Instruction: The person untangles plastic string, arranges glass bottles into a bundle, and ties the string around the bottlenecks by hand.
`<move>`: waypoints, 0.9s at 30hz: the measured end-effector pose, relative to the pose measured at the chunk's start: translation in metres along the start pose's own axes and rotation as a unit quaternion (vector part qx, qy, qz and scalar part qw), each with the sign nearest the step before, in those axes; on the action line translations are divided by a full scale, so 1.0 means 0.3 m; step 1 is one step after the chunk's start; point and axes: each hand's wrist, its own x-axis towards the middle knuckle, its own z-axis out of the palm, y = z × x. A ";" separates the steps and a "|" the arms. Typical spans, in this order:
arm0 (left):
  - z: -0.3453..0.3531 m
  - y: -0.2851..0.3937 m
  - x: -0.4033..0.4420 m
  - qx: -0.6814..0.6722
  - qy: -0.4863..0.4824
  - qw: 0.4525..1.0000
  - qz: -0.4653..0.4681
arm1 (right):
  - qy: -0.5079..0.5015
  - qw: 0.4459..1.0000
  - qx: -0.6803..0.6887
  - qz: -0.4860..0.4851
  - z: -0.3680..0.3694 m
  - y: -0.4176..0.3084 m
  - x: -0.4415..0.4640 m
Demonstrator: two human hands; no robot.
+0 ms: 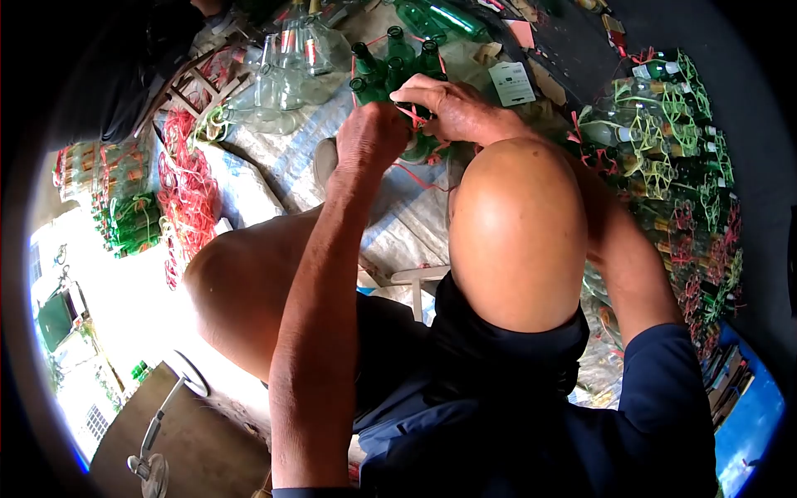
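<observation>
Several green glass bottles [396,51] stand upright in a tight cluster, with pink-red plastic twine [415,176] running around and across them. At the near side of the cluster, my left hand [375,133] is closed in a fist, and twine comes out beside its fingers. My right hand [452,109] is beside it, its thumb and fingers bent together on the twine over the bottles. The lower parts of the nearer bottles are partly hidden by my hands. A loose twine end hangs down between my legs.
Clear glass bottles [286,91] are grouped at the upper left. A heap of red twine [184,187] hangs below them. Tied bottle bundles [656,137] are stacked along the right. Green bottles [452,21] lie beyond the cluster. A white-blue sheet [249,170] covers the ground.
</observation>
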 end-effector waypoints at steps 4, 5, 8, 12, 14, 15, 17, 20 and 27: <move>0.040 -0.048 0.016 -0.033 0.017 0.999 -0.022 | 0.001 1.000 0.000 0.024 0.016 0.005 0.000; 0.048 -0.059 0.020 -0.040 0.029 0.998 -0.029 | 0.003 1.000 -0.004 0.029 0.013 0.003 0.004; 0.046 -0.053 0.003 -0.049 0.027 0.997 -0.058 | 0.010 1.000 -0.003 0.012 0.007 0.000 0.007; 0.063 -0.048 -0.027 -0.036 0.063 0.995 -0.075 | 0.021 1.000 -0.007 -0.008 0.022 0.025 0.004; 0.073 -0.046 -0.043 -0.032 0.086 0.991 -0.095 | 0.016 1.000 -0.020 -0.010 0.020 0.025 0.006; 0.086 -0.051 -0.052 -0.031 0.095 0.990 -0.104 | 0.013 1.000 -0.025 -0.010 0.020 0.025 0.004; 0.111 -0.059 -0.060 -0.069 0.108 0.982 -0.139 | 0.006 1.000 -0.027 -0.008 0.016 0.030 0.004; 0.142 -0.067 -0.085 -0.110 0.138 0.970 -0.167 | -0.002 1.000 -0.025 -0.004 0.007 0.006 0.000; 0.202 -0.095 -0.139 -0.323 0.168 0.906 -0.215 | -0.029 0.999 -0.012 0.016 0.002 0.004 0.007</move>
